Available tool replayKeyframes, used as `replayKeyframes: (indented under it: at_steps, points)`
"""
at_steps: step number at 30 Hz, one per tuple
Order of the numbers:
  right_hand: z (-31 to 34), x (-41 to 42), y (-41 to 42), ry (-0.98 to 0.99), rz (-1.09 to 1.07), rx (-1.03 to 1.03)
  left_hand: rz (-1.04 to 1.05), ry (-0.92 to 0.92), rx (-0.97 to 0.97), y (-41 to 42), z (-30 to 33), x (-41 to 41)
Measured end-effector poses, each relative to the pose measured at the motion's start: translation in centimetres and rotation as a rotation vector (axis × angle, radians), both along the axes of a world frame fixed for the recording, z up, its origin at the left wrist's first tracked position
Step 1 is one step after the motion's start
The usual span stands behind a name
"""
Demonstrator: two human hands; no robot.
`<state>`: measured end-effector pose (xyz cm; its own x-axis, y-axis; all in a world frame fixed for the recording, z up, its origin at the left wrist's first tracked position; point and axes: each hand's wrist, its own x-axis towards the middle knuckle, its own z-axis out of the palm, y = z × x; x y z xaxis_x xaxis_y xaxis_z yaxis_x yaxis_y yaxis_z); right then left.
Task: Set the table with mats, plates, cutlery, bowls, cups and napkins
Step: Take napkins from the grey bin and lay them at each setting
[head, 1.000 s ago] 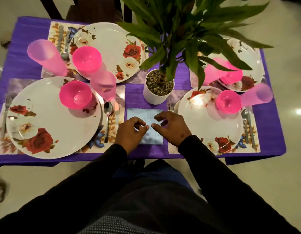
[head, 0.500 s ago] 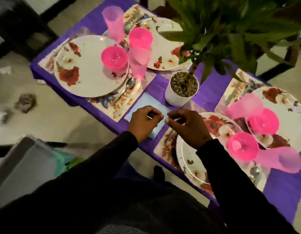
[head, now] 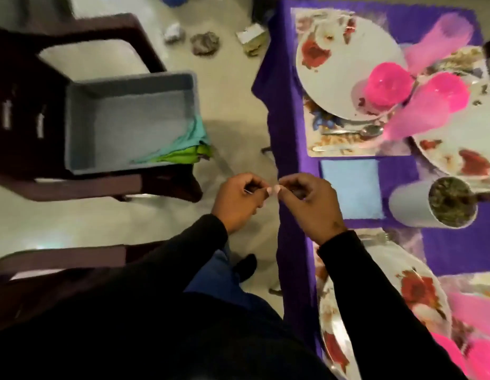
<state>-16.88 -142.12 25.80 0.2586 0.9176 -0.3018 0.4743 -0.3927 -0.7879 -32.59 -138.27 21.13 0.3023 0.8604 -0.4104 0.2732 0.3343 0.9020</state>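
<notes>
**A:** What are the hands doing here?

**B:** Both are up off the table, fingertips nearly meeting over its edge. The left hand (head: 239,198) has its fingers curled with something thin and pale pinched at the tips, too small to make out. The right hand (head: 309,204) is curled the same way; whether it holds anything, I can't tell.

**A:** And the napkin?

**B:** The light blue napkin (head: 350,189) lies flat on the purple tablecloth (head: 287,105), just right of the right hand, between a floral mat (head: 334,144) and the white plant pot (head: 419,207). A pink bowl (head: 386,83) sits on the plate (head: 339,69). A grey bin (head: 128,119) rests on a chair (head: 24,105), with green and teal cloths (head: 189,149) hanging over its corner.
</notes>
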Motion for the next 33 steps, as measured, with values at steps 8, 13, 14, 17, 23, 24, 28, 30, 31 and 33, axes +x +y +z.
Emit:
replayKeyframes:
  at_steps: [8,13,14,17,23,24,28,30,31,33]
  points:
    - [-6.3,-10.0,10.3,-0.048,0.375,-0.084,0.327,0.32,0.09,3.5,-7.4,-11.7]
    - [-12.6,-13.0,14.5,-0.039,0.326,-0.158,0.22,0.507,0.178,9.5,-13.0,-14.2]
    - [-13.9,-13.3,15.4,-0.047,0.311,-0.18,0.199,0.545,0.205,11.1,-14.0,-14.4]
    - [-17.9,-13.9,18.1,-0.093,0.283,-0.281,0.194,0.574,0.232,15.2,-17.0,-14.6]
    - [-23.1,-14.8,22.9,-0.038,0.098,-0.452,0.008,0.539,0.14,20.7,-21.4,-13.2]
    - [-23.7,-15.1,23.6,-0.015,0.051,-0.48,-0.024,0.538,0.122,21.2,-21.8,-13.1]
    - [-25.3,-15.6,25.2,-0.05,-0.016,-0.486,-0.032,0.574,0.114,22.0,-22.7,-13.1]
    - [-25.0,-15.6,25.1,-0.111,0.011,-0.428,-0.035,0.581,0.127,21.9,-22.7,-13.4]
    - [-24.8,-15.6,25.0,-0.164,0.031,-0.378,-0.032,0.58,0.139,21.9,-22.4,-13.7]
    - [-24.1,-15.8,24.5,-0.283,0.115,-0.258,-0.014,0.584,0.205,21.6,-21.6,-14.4]
